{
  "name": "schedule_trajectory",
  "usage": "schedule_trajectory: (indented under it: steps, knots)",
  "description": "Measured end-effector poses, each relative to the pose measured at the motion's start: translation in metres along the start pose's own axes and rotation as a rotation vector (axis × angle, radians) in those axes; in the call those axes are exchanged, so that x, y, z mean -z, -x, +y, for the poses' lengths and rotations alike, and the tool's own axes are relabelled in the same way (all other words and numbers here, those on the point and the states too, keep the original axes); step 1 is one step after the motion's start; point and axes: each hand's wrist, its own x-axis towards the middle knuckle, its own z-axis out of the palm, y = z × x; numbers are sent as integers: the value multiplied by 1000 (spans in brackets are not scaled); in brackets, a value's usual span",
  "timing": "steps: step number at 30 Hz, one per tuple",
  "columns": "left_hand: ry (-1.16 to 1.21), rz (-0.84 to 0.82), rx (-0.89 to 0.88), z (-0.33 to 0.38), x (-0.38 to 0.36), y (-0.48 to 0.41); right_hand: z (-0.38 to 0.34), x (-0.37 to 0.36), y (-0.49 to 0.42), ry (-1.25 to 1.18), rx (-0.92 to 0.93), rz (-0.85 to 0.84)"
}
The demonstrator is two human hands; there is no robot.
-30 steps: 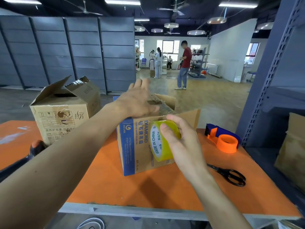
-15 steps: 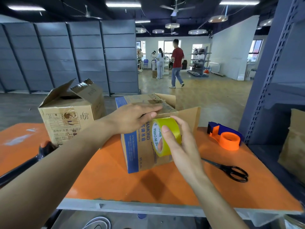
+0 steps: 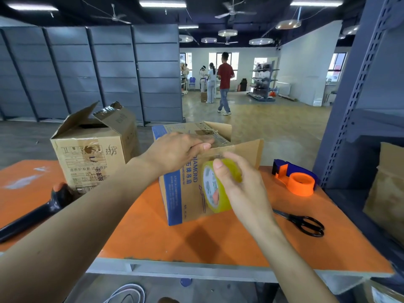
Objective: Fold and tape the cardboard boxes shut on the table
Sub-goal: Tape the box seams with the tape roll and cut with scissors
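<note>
Right hand has its grip curled round the yellow tape roll, thumb on top, holding it against the front of the DIAMOND box, just under the raised flap. Left hand lies palm-down on that box's top edge, fingers fairly straight, holding nothing I can make out. The box sits mid-bench. The other cardboard box stands to its left, flaps up. Orange tape dispenser and black scissors lie off to the right.
</note>
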Motion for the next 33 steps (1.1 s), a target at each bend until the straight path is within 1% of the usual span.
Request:
schedule_trajectory:
  steps: [3, 5, 7, 10, 13, 15, 18, 22, 25, 27, 30, 33]
  knots:
    - [-12, -31, 0, 0, 1, 0, 2, 3, 1, -22, -58, -11]
    - [-8, -41, -1, 2, 2, 1, 2, 6, -5, 47, -51, -31]
    - [-5, -44, -5, 2, 2, 3, -1, 7, -11, 115, -82, -67]
    - [3, -72, -61, 0, 5, 5, 1, 10, -14, 141, -75, -79]
    - [-25, -101, -110, -5, 6, 6, 7, 10, -3, 79, -58, -116]
    - [-36, -105, -112, -6, 5, 4, 14, 8, 6, 14, -87, -174]
    - [-46, -87, -110, -7, 2, 3, 21, 4, 15, -74, -74, -228]
    - [-72, -100, -92, -5, 1, -2, 22, 9, 17, -160, -64, -178]
    - [-183, -125, -28, 2, -2, -10, 19, 10, 17, -149, -71, -168]
    - [-240, -93, -7, 5, -5, -12, 16, 10, 18, -115, -44, -140]
    - [-254, -51, -13, 5, -8, -12, 12, 13, 14, 2, -8, -57]
    - [-237, -71, -6, 4, -7, -14, 12, 14, 10, 130, 9, -13]
